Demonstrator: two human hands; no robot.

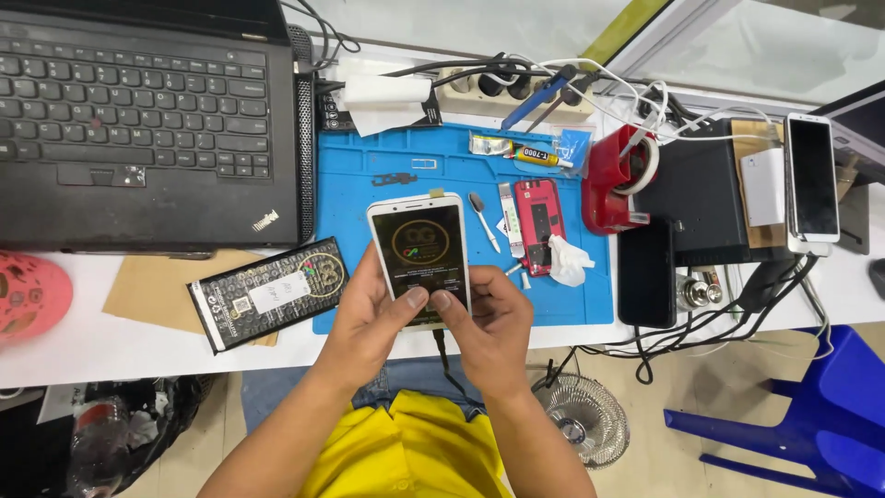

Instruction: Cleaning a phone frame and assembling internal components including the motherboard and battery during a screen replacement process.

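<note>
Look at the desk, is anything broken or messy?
Yes. A red phone back with its cover off lies opened on the blue rubber work mat, beside a crumpled white tissue. White and black cables tangle at the desk's far edge. The white phone with a lit screen in both hands looks whole.

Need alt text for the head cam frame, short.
Both hands, left hand and right hand, hold a white smartphone with its screen lit, thumbs on its lower edge, above a blue work mat. A black laptop sits at left, a red tape dispenser at right.
</note>
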